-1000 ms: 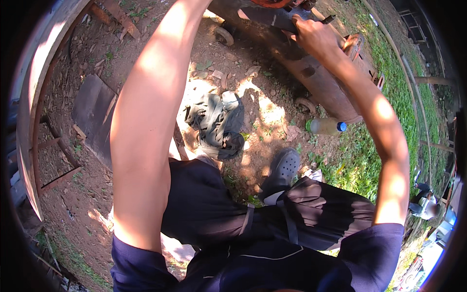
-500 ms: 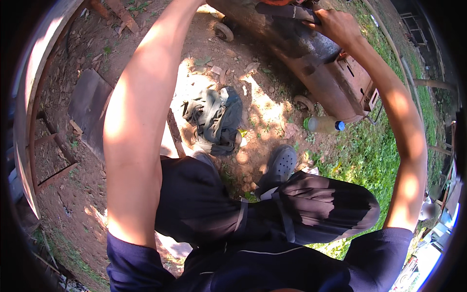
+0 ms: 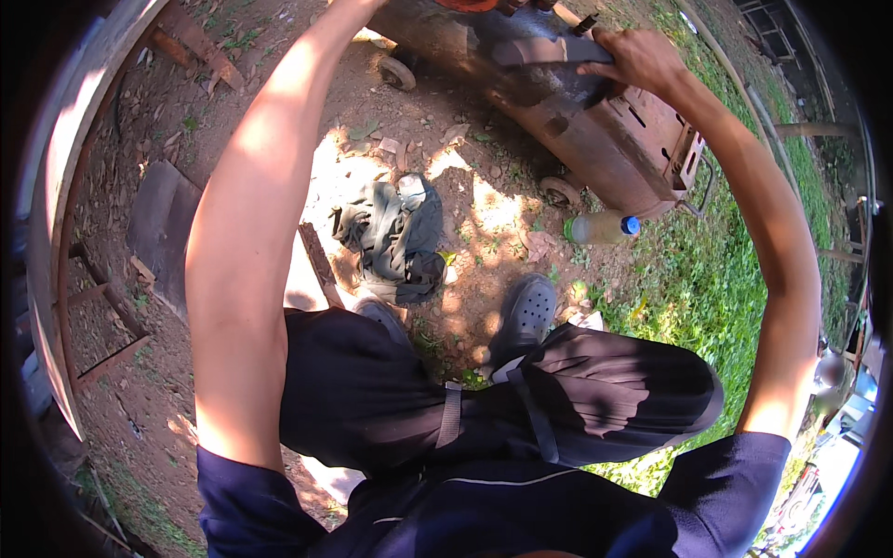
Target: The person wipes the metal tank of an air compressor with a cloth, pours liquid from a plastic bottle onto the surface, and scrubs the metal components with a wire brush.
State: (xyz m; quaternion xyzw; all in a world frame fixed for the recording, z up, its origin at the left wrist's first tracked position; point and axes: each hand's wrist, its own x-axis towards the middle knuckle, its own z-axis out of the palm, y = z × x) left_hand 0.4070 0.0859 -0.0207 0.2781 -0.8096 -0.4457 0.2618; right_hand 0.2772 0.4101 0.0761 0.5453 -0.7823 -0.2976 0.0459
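A rusty brown metal tank (image 3: 549, 116) on small wheels lies at the top of the view. My right hand (image 3: 642, 63) is over its right part, with fingers and thumb closed around the end of a dark flat strip (image 3: 549, 51). What kind of thing the strip is, I cannot make out. My left forearm (image 3: 265, 158) stretches up to the top edge near the tank's left end, and the hand itself lies beyond the picture. An orange-red part (image 3: 465, 4) and other dark pieces on top of the tank are cut off by the edge.
A bottle with a blue cap (image 3: 603, 228) lies beside the tank's wheel. Crumpled dark cloth (image 3: 395, 237) is on the dirt before my feet. At left are a wooden board (image 3: 166, 219) and a rusty metal frame (image 3: 112, 358). Grass (image 3: 693, 288) grows at right.
The view has shifted, so the tank's right end and the bottle now appear further left. My right hand still grips the strip, which sits lower in the picture.
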